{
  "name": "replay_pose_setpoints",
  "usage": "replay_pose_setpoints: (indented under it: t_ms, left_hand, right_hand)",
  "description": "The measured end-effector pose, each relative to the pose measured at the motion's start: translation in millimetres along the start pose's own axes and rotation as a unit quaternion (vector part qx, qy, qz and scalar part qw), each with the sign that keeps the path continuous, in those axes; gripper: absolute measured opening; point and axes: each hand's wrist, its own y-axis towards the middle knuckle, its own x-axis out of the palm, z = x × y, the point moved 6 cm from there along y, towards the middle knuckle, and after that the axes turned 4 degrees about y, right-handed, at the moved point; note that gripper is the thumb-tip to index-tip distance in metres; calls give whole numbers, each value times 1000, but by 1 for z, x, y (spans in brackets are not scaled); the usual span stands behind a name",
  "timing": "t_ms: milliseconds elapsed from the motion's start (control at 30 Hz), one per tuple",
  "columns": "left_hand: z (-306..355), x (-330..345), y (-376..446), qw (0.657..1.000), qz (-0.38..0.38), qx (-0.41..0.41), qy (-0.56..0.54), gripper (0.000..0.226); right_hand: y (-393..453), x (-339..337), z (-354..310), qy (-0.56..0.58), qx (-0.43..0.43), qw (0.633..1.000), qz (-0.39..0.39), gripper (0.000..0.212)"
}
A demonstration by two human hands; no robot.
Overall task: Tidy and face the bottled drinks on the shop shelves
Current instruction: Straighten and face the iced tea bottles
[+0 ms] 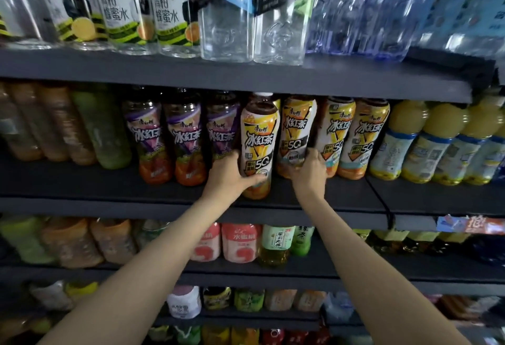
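Observation:
A yellow-and-white iced tea bottle point(259, 139) stands at the front edge of the second shelf point(136, 202), forward of its row. My left hand point(231, 175) grips its lower part, thumb across the front. My right hand point(308, 171) grips the base of the neighbouring iced tea bottle point(296, 128), which stands further back on the shelf. Two more yellow iced tea bottles point(352, 137) stand to the right of it. Three purple-labelled iced tea bottles point(183, 137) line up to the left.
Yellow juice bottles point(426, 139) fill the right of this shelf; orange and green drinks point(68, 123) the left. Clear soda water bottles point(254, 11) and honey water bottles stand on the shelf above. Lower shelves hold pink, green and mixed bottles point(240, 243).

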Motion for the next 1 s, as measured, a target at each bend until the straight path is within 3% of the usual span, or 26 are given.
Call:
replay_pose_setpoints:
  t_ms: [233, 433, 533, 667, 867, 1000]
  left_hand:
    - [2, -1, -3, 1000, -2, -21, 20, 53]
    - [7, 4, -2, 997, -18, -44, 55, 53]
    - [12, 9, 0, 998, -42, -36, 41, 53]
    - [28, 22, 3, 997, -65, -32, 32, 54]
    - [58, 43, 4, 996, -32, -21, 76, 48]
    - [67, 54, 13, 995, -35, -14, 90, 49]
  right_hand:
    - [21, 16, -9, -86, 38, 996, -4, 35]
    - [25, 17, -9, -68, 70, 995, -28, 32]
    - [16, 0, -3, -44, 7, 999, -15, 29]
    - [7, -46, 8, 15, -45, 996, 74, 25]
    - [14, -69, 30, -44, 2, 996, 79, 58]
    - [17, -82, 45, -49, 47, 987, 145, 67]
